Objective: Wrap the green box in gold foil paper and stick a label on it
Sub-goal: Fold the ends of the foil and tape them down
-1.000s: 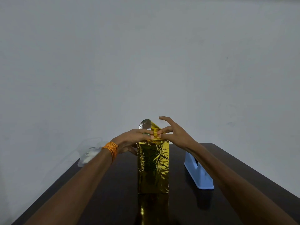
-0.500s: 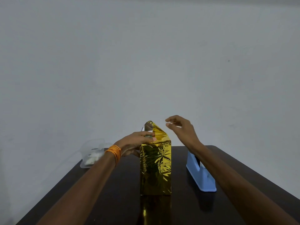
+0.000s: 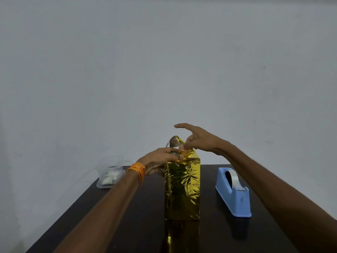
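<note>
From the head camera, the foil-wrapped green box (image 3: 182, 189) stands upright near the middle of the dark worktop (image 3: 127, 216), its sides already covered, and a loose peak of gold foil paper (image 3: 176, 142) stands up at the top. The left hand (image 3: 160, 158) lays fairly straight fingers (image 3: 177, 156) across the top edge, pressing the fold down. The right hand (image 3: 198, 141) pinches the foil at the near top corner, with its forefinger lifted clear. The foil looks thin, crinkly and slick, apt to spring back or tear, so it is probably best held at the creases and pressed against the stiff box beneath. The tall, probably light box could tip if pushed sideways. A blue tape dispenser (image 3: 233, 194) sits just to the right and a clear plastic container (image 3: 111, 172) lies at the far left corner, overhanging the edge. Bare worktop lies in front of the box.
</note>
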`<state>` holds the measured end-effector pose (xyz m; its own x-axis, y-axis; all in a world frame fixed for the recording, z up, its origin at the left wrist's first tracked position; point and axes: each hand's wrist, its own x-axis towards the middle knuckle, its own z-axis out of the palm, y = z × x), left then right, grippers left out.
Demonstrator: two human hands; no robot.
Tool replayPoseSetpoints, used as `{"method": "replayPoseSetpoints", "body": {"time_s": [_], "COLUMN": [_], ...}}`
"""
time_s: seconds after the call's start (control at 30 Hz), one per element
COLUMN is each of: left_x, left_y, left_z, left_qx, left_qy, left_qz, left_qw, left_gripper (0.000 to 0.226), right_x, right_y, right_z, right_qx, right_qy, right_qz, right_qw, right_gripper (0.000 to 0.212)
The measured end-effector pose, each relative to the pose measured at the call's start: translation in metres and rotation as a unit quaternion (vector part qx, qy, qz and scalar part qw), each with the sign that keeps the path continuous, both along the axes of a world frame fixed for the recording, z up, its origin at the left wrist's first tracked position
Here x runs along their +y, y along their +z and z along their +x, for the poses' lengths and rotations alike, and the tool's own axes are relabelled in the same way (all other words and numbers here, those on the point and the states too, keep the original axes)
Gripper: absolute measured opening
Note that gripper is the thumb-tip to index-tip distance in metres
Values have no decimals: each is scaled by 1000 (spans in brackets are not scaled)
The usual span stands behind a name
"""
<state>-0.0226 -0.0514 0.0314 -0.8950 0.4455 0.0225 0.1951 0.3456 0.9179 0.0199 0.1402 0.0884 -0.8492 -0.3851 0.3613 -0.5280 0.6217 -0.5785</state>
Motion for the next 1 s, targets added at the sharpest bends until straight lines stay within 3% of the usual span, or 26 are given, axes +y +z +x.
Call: {"method": "replayPoseSetpoints", "body": {"time_s": [0.27,0.77,0.9,1.0], "left_x": [0,-1,-1,-1], "left_y": [1,1,1,2], "left_z": [-4,-6,-4,-3], "left_qx": [-4,-7,-4,-7], "left_qy": [-3,-4,2,5], "left_qz": [0,1,1,8], "left_qw": [1000,1000,1000,1000], "left_gripper": [50,36,57,56], "right_x": [-3,-6,-7,-12], "right_y": [5,-11,-10,-7], "right_z": [-20,-43,-48,-46], "right_qx": [-14,-51,-27,11], "right_qy": [-16,-18,-41,-78], "right_qz": [54,67,112,160], "right_qw": [998,996,992,984], "right_gripper": [64,68,73,76]}}
